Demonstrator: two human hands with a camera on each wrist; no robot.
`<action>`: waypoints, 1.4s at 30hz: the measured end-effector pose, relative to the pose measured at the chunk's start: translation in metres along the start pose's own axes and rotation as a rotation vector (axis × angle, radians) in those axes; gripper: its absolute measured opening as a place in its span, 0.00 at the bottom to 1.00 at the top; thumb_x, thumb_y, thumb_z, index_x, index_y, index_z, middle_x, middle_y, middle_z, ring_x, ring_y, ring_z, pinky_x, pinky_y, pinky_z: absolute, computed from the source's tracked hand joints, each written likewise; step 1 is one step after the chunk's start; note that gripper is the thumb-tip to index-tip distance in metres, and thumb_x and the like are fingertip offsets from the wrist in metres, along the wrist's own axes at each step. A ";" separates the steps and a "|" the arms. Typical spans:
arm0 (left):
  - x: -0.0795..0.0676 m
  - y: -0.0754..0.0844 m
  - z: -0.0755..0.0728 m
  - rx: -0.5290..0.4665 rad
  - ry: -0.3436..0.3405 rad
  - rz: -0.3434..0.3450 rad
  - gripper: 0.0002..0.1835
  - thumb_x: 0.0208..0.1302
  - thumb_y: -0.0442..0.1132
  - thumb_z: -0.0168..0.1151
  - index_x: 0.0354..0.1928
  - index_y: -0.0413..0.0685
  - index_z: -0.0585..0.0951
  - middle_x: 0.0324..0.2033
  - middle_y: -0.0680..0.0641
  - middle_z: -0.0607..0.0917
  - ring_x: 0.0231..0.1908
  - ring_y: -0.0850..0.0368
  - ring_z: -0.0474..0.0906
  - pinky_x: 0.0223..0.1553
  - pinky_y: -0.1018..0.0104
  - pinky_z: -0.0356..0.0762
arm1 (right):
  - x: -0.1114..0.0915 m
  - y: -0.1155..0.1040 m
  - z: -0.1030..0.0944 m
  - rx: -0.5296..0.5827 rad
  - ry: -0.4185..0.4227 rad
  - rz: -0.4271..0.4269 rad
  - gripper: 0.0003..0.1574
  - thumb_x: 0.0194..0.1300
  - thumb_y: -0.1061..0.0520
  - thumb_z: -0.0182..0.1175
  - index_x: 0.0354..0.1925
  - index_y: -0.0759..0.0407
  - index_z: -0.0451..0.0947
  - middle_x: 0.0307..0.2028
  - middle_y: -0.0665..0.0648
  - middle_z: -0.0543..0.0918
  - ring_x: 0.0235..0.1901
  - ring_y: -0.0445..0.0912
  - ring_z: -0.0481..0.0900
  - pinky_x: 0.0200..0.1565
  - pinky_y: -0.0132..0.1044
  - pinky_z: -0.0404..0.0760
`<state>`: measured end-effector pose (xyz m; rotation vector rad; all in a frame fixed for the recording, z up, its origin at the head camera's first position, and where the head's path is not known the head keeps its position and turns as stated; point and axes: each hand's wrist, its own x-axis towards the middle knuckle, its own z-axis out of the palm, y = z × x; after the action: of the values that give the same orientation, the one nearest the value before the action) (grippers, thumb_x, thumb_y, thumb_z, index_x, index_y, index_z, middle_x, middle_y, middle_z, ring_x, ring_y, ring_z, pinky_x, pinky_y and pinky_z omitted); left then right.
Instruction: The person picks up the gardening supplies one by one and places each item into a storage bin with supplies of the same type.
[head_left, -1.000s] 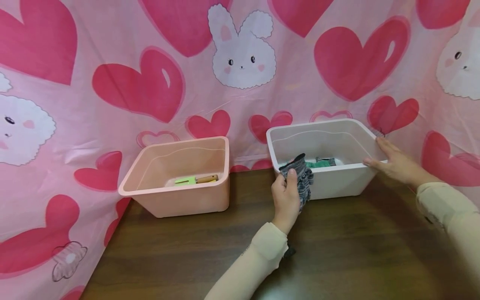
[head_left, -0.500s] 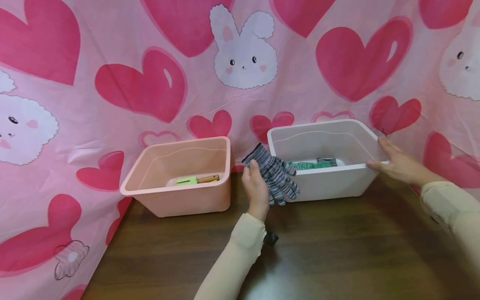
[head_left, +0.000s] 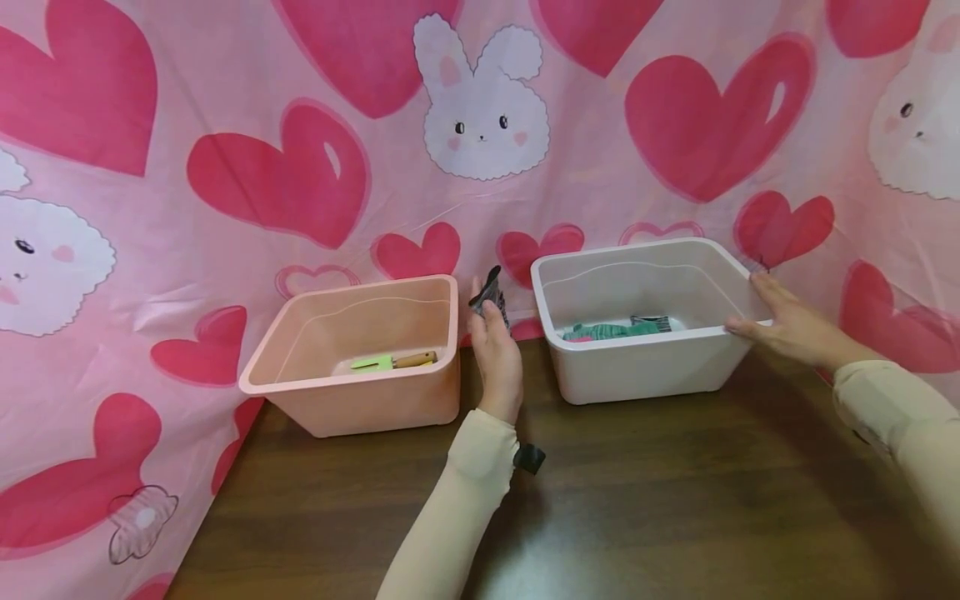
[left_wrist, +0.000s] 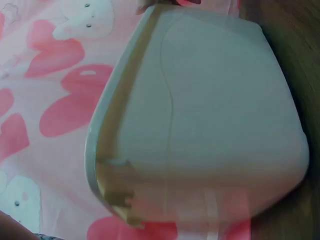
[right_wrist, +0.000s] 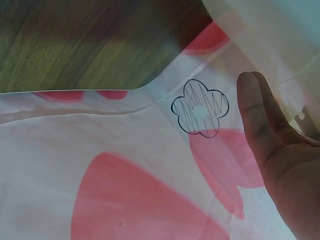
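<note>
My left hand (head_left: pixel 499 362) is in the gap between the two bins, pinching a grey-black knitted glove (head_left: pixel 490 293) by thumb and fingers. Most of the glove is hidden behind that hand; only a sliver shows at the bottom corner of the left wrist view. My right hand (head_left: pixel 795 325) rests against the right end of the white bin (head_left: pixel 645 367), thumb by the front corner of its rim. In the right wrist view its fingers (right_wrist: pixel 252 102) lie straight. Inside the white bin are a green knitted glove (head_left: pixel 611 331) and a dark striped piece (head_left: pixel 652 323).
To the left stands a peach bin (head_left: pixel 382 408) holding a lime-green hand tool (head_left: pixel 390 362) with a wooden handle, with something yellow beside it. Both bins stand on a dark wooden table (head_left: pixel 637 500). Behind them hangs a pink cloth (head_left: pixel 585 167) with hearts and rabbits.
My left hand has carried the grey glove leftward from the front of the white bin into the gap beside the peach bin. My right hand has stayed at the white bin.
</note>
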<state>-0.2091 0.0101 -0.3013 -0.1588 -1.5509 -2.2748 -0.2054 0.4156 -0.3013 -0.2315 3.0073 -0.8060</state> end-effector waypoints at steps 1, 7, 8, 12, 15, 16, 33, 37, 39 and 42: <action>0.001 0.000 0.003 0.008 -0.014 -0.008 0.28 0.83 0.48 0.40 0.80 0.56 0.57 0.75 0.50 0.62 0.73 0.56 0.56 0.73 0.57 0.54 | 0.000 0.000 0.001 0.003 0.004 -0.002 0.65 0.70 0.36 0.57 0.79 0.64 0.28 0.76 0.76 0.34 0.73 0.75 0.35 0.62 0.79 0.44; 0.009 0.008 0.030 0.001 -0.073 -0.081 0.29 0.82 0.50 0.41 0.80 0.66 0.54 0.76 0.51 0.59 0.74 0.58 0.54 0.73 0.53 0.52 | -0.001 -0.001 0.002 0.020 -0.002 0.032 0.67 0.69 0.35 0.58 0.79 0.60 0.25 0.76 0.75 0.32 0.73 0.76 0.35 0.61 0.80 0.45; 0.009 0.010 0.035 0.001 -0.081 -0.099 0.29 0.82 0.51 0.41 0.80 0.67 0.53 0.77 0.52 0.58 0.74 0.58 0.53 0.73 0.52 0.51 | -0.001 -0.002 0.001 0.023 -0.008 0.045 0.68 0.68 0.34 0.59 0.79 0.58 0.24 0.76 0.74 0.31 0.72 0.76 0.35 0.60 0.81 0.45; 0.011 0.015 0.054 0.001 -0.086 -0.145 0.29 0.82 0.52 0.41 0.80 0.69 0.54 0.76 0.53 0.59 0.75 0.57 0.51 0.74 0.49 0.47 | -0.002 -0.004 0.001 0.029 -0.011 0.063 0.69 0.68 0.34 0.60 0.79 0.57 0.23 0.76 0.74 0.31 0.72 0.76 0.34 0.60 0.81 0.45; 0.012 0.017 0.067 0.012 -0.069 -0.169 0.28 0.82 0.52 0.42 0.80 0.70 0.55 0.76 0.53 0.60 0.75 0.57 0.52 0.73 0.49 0.47 | -0.002 -0.004 0.001 0.029 -0.009 0.062 0.69 0.68 0.34 0.60 0.79 0.58 0.24 0.76 0.75 0.32 0.72 0.76 0.34 0.60 0.81 0.45; 0.012 0.017 0.071 0.032 -0.061 -0.179 0.28 0.81 0.52 0.42 0.79 0.71 0.56 0.76 0.53 0.61 0.75 0.57 0.52 0.73 0.48 0.48 | -0.002 -0.004 0.001 0.029 -0.010 0.064 0.69 0.68 0.34 0.59 0.79 0.58 0.24 0.76 0.75 0.32 0.72 0.76 0.35 0.60 0.81 0.45; 0.030 0.017 0.103 0.033 0.042 -0.226 0.24 0.80 0.55 0.44 0.73 0.61 0.68 0.65 0.56 0.73 0.63 0.59 0.66 0.65 0.47 0.63 | -0.001 0.000 -0.002 0.016 -0.002 0.060 0.69 0.68 0.33 0.59 0.79 0.57 0.24 0.76 0.75 0.34 0.72 0.76 0.37 0.59 0.81 0.48; 0.033 0.014 0.113 0.114 0.011 -0.135 0.27 0.82 0.51 0.42 0.78 0.59 0.61 0.74 0.54 0.65 0.73 0.57 0.57 0.72 0.49 0.53 | 0.000 0.000 -0.001 0.006 0.006 0.067 0.69 0.67 0.32 0.59 0.79 0.57 0.25 0.77 0.74 0.34 0.72 0.76 0.37 0.59 0.81 0.48; 0.032 0.011 0.119 0.203 0.003 -0.101 0.28 0.82 0.48 0.41 0.80 0.63 0.56 0.77 0.52 0.57 0.76 0.57 0.48 0.74 0.49 0.46 | 0.000 -0.001 0.000 0.005 0.011 0.071 0.69 0.67 0.31 0.59 0.80 0.57 0.25 0.77 0.74 0.34 0.73 0.76 0.38 0.59 0.81 0.48; 0.030 0.006 0.128 0.363 0.000 -0.086 0.29 0.82 0.47 0.42 0.80 0.67 0.55 0.79 0.49 0.51 0.78 0.55 0.40 0.75 0.46 0.39 | 0.001 -0.003 0.002 0.015 0.015 0.076 0.69 0.67 0.31 0.59 0.80 0.57 0.26 0.77 0.74 0.35 0.72 0.76 0.38 0.60 0.81 0.48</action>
<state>-0.2500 0.1184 -0.2381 0.0070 -1.9711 -2.0089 -0.2054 0.4119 -0.3014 -0.1106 3.0027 -0.8264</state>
